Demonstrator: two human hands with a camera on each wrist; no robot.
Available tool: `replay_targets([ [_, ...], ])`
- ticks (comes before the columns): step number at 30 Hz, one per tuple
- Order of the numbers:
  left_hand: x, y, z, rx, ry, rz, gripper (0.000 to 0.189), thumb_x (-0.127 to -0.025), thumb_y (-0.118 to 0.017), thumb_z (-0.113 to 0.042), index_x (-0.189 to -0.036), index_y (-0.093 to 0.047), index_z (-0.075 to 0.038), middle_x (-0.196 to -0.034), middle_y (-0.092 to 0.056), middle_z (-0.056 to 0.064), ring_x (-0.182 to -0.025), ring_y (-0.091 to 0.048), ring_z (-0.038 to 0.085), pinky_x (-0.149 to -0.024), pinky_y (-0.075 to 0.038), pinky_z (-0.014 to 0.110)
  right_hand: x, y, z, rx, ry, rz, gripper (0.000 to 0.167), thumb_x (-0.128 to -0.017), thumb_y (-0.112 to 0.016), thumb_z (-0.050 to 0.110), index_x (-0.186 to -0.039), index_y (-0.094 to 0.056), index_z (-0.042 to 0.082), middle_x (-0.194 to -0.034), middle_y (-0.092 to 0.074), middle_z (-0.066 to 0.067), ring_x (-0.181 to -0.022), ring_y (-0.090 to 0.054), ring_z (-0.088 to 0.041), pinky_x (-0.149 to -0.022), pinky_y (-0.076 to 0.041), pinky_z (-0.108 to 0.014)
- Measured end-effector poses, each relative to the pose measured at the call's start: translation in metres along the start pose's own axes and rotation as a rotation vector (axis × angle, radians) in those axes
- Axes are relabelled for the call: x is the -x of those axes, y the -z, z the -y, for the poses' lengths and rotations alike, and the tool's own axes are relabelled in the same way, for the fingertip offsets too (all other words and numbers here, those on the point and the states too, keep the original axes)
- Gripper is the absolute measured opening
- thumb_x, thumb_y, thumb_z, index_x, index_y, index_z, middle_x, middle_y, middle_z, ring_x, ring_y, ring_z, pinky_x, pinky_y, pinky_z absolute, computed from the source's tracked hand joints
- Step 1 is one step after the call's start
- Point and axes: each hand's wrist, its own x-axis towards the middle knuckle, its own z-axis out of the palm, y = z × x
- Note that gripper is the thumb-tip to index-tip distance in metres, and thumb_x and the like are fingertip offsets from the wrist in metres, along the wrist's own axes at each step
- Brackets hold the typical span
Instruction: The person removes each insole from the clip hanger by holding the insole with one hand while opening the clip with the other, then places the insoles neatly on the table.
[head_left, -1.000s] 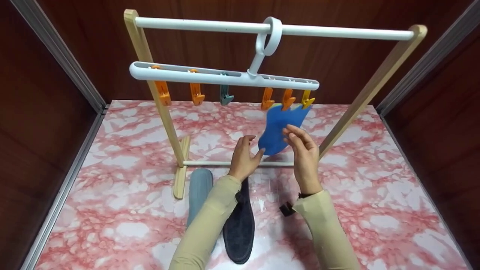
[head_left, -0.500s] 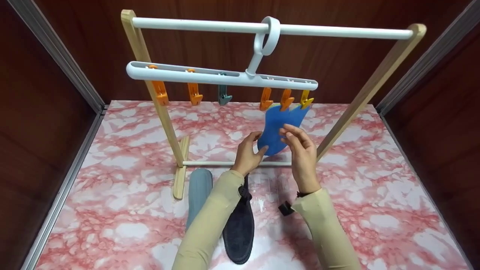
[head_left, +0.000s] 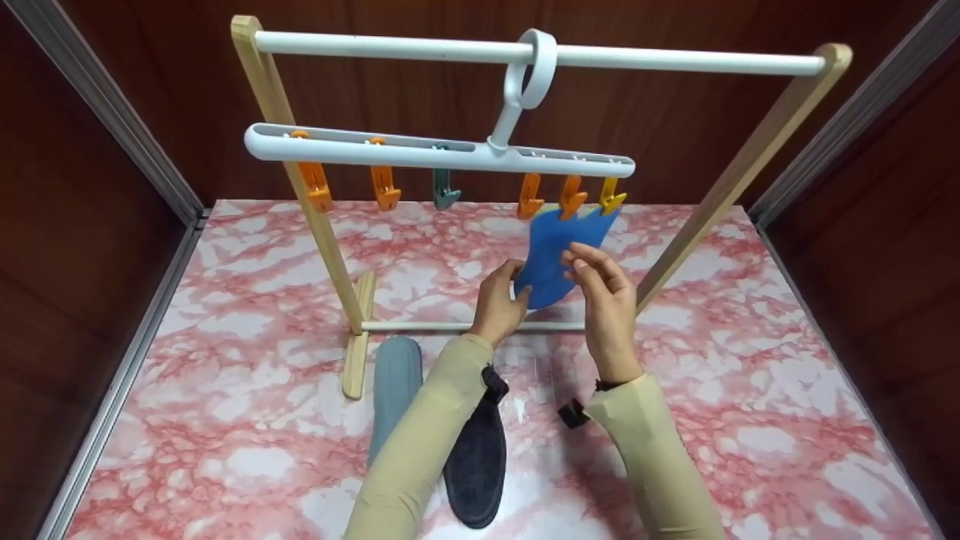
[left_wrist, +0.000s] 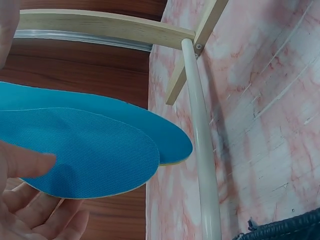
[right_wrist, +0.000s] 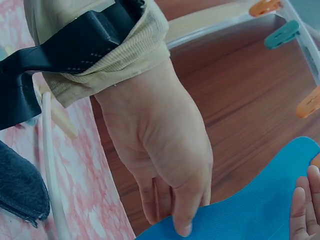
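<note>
The blue insole (left_wrist: 100, 145) seemed light and bendy, best held where your left hand (head_left: 499, 304) pinched its lower edge; your right hand (head_left: 609, 315), loose, held nothing.

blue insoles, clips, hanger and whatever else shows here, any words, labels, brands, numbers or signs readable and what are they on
None can be read in any of the three views.
Blue insoles: no lettering on the sides shown.
Orange clips: any marks are too small to read.
Hanger: no lettering visible.
Black wrist device: small dots, no readable letters.
</note>
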Motion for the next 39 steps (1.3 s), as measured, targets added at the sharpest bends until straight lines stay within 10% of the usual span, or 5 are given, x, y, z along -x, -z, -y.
replay_targets([
  [23,0.019,0.012,0.004,-0.067,-0.118,0.006,0.014,-0.089,-0.054,0.005,-0.101,-0.061,0.003,-0.094,-0.063,0.018,-0.085,-0.063,0.029,-0.076,-0.051,0.038,-0.003,-0.007,0.018,0.035,0.165,0.017,0.022,-0.094,-0.056,0.002,-0.114,-0.064,-0.001,-0.112,-0.066,-0.009,-0.113,-0.057,-0.025,-0.101,-0.042,-0.034],
  [39,0.039,0.019,0.006,-0.103,-0.159,0.018,0.02,-0.089,-0.052,0.006,-0.108,-0.057,0.004,-0.101,-0.061,0.019,-0.098,-0.062,0.033,-0.087,-0.05,0.041,0.002,-0.014,0.019,0.186,0.122,0.089,0.043,-0.095,-0.057,0.006,-0.136,-0.05,-0.001,-0.138,-0.054,-0.014,-0.13,-0.05,-0.024,-0.106,-0.04,-0.032],
])
